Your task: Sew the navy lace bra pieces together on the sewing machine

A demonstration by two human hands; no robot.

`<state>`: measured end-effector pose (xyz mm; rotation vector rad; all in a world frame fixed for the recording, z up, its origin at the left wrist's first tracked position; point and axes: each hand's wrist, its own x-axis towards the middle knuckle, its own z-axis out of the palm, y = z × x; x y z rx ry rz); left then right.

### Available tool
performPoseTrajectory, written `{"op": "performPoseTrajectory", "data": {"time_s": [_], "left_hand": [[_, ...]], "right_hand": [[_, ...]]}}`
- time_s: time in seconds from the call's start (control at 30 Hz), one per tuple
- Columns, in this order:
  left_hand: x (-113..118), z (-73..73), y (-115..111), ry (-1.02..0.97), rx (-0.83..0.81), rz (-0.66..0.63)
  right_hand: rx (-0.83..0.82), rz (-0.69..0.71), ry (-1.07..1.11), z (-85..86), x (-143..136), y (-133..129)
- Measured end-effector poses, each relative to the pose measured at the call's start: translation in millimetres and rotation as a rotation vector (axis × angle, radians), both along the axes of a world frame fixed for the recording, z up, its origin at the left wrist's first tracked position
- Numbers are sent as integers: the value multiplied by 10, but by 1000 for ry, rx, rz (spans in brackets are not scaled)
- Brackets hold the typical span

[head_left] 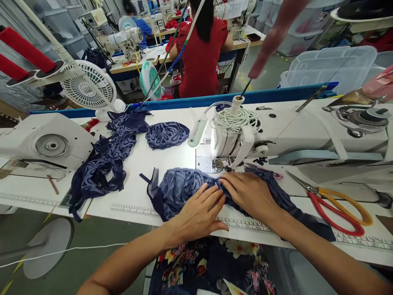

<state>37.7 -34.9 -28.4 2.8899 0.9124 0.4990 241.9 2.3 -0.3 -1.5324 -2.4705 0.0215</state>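
"Lace [181, 188], navy with a paler swirl. Is that what the hands are on in the head view?"

"Yes. It lies on the white worktop [147, 157], in front of the sewing machine [291, 135] and just beyond the printed ruler scale [135, 209]."

"Which way does it run?"

"Lengthwise from left to right, roughly along the worktop's front edge. One end shows beyond the left hand [199, 211]; the other goes under the right hand [248, 194]."

"Which hand is nearer the presser foot [218, 165]?"

"The right, its fingertips at the far edge of the lace. I'd say that edge and the foot are the relation that counts: they sit close, though I can't tell whether they touch."

"Is either hand gripping?"

"The left rests flat on top, thumb out, grasping nothing that I can see. The right bends over the fabric; whether it pinches any, I can't tell."

"And around them?"

"A dark navy strip [288, 205] passes beneath the right forearm; the hand hides any join with the lace. Scissors [316, 191] lie farther right. Over to the left are a rounded lace panel [167, 135] and a heap of lace garments [113, 157]."
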Motion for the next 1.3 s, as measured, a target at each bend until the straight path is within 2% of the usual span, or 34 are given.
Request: {"op": "performPoseTrajectory", "data": {"time_s": [0.1, 0.17, 0.5, 0.67, 0.77, 0.83, 0.93, 1.1, 1.3], "left_hand": [[37, -64, -66, 3, -12, 0], [12, -92, -112, 22, -28, 8], [-71, -42, -160, 74, -67, 11], [-66, 90, -130, 44, -150, 29], [-31, 168, -26, -53, -154, 57], [-1, 170, 73, -116, -138, 99], [21, 91, 194, -107, -102, 144], [-33, -50, 213, -53, -50, 182], [-40, -72, 195, -87, -38, 208]], "right_hand": [[-246, -122, -21, -38, -129, 201], [-318, -149, -6, -75, -147, 293], [-317, -147, 14, -139, -125, 321], [-323, -101, 45, -127, -88, 308], [-227, -41, 104, -124, -15, 216], [-65, 79, 174, -148, 36, 126], [120, 282, 213, -206, 103, 15], [177, 254, 175, -247, 169, -31], [186, 277, -59, -183, 119, 6]]}}
